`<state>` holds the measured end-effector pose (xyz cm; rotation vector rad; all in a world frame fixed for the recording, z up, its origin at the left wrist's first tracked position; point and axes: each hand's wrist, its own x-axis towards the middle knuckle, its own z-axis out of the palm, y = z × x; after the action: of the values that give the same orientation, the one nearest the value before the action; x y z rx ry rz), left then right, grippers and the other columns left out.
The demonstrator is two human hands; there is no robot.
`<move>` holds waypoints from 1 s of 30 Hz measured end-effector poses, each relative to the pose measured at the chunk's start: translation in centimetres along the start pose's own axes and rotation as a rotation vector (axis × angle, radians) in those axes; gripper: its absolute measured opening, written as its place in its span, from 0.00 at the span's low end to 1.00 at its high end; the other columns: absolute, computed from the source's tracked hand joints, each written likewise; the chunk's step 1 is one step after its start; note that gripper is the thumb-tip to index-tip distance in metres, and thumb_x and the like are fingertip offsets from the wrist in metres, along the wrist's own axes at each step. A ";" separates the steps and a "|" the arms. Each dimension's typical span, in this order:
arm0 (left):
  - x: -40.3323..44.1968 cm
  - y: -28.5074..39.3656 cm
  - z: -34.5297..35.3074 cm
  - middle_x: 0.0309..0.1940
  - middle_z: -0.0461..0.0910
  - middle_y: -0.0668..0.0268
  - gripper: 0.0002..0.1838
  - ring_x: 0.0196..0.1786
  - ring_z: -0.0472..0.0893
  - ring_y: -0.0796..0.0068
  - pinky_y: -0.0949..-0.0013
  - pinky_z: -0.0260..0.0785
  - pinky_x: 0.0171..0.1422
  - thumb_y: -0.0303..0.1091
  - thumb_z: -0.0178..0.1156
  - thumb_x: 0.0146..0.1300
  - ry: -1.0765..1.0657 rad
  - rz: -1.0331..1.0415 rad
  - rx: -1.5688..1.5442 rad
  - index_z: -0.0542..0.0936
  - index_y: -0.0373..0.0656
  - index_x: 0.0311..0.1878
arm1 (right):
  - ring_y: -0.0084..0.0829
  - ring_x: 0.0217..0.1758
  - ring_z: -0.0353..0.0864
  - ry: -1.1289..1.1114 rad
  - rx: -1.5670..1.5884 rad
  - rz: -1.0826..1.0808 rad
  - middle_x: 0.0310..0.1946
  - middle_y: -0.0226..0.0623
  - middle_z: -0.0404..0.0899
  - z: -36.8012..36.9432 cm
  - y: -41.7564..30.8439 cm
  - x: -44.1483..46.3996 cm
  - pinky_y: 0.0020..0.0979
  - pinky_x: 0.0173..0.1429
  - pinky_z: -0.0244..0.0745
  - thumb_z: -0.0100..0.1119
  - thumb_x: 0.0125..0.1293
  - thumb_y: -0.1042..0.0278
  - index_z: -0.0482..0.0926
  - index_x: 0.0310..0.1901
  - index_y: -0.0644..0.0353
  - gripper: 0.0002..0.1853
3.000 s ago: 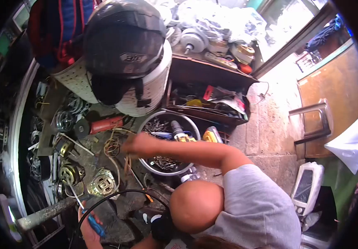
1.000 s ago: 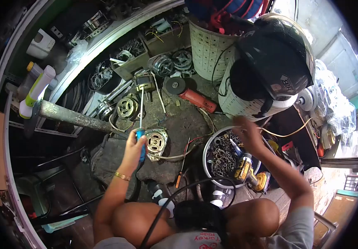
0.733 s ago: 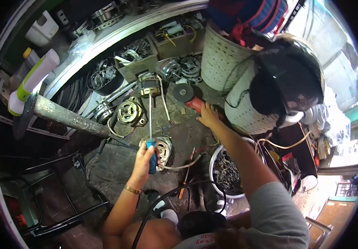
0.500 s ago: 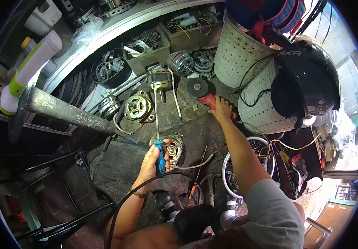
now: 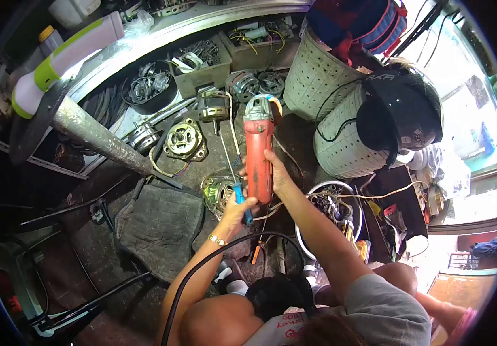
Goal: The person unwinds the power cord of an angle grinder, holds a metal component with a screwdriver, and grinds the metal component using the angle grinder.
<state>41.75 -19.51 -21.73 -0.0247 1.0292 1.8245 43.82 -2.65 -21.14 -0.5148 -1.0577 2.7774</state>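
My right hand (image 5: pixel 279 173) grips a red angle grinder (image 5: pixel 258 153) by its body, with the metal gear head pointing away from me; its disc is mostly hidden. My left hand (image 5: pixel 234 215) is closed round the blue handle of a screwdriver (image 5: pixel 239 194), whose long shaft points forward. Left fingers come up against the grinder's side, partly hidden. Just beyond my left hand lies an opened motor (image 5: pixel 215 187). Farther off on the floor are a round motor (image 5: pixel 184 140) with coloured wires and another motor (image 5: pixel 212 104) with its shaft toward me.
Two perforated baskets (image 5: pixel 340 147) stand at right, one topped by a black helmet (image 5: pixel 401 112). A white-rimmed basin (image 5: pixel 300 230) of parts sits by my right arm. A metal post (image 5: pixel 101 138) crosses at left. An orange-handled tool (image 5: pixel 256 254) lies near my feet. A person's arm (image 5: pixel 441 311) shows lower right.
My right hand has lifted the grinder from the floor and brought it left and nearer, turning its disc away. My left hand, still on the screwdriver, has shifted right to meet it.
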 end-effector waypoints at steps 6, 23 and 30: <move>-1.4 -1.0 3.2 0.36 0.75 0.70 0.22 0.39 0.77 0.79 0.73 0.72 0.44 0.25 0.71 0.49 0.019 0.289 0.025 0.65 0.49 0.36 | 0.35 0.31 0.82 0.060 -0.153 -0.076 0.36 0.45 0.79 2.6 -3.2 -1.2 0.35 0.34 0.79 0.58 0.56 0.55 0.70 0.50 0.67 0.26; -1.2 -3.1 3.1 0.46 0.68 0.59 0.18 0.42 0.74 0.64 0.65 0.69 0.47 0.28 0.69 0.44 0.254 0.820 1.001 0.75 0.36 0.39 | 0.25 0.29 0.77 0.628 -0.580 -0.245 0.29 0.32 0.77 1.1 -1.7 3.4 0.31 0.33 0.73 0.71 0.48 0.62 0.76 0.40 0.61 0.19; -1.2 -1.2 2.9 0.49 0.69 0.52 0.19 0.52 0.71 0.51 0.57 0.65 0.55 0.27 0.66 0.45 0.243 0.830 1.126 0.76 0.37 0.44 | 0.32 0.25 0.79 0.411 -0.299 -0.097 0.29 0.36 0.75 0.6 -1.5 2.1 0.35 0.29 0.78 0.70 0.49 0.67 0.69 0.46 0.60 0.24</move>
<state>44.49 -18.38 -20.14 1.0007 2.3529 1.6490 41.68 -1.37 -20.26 -0.9875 -1.3484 2.2957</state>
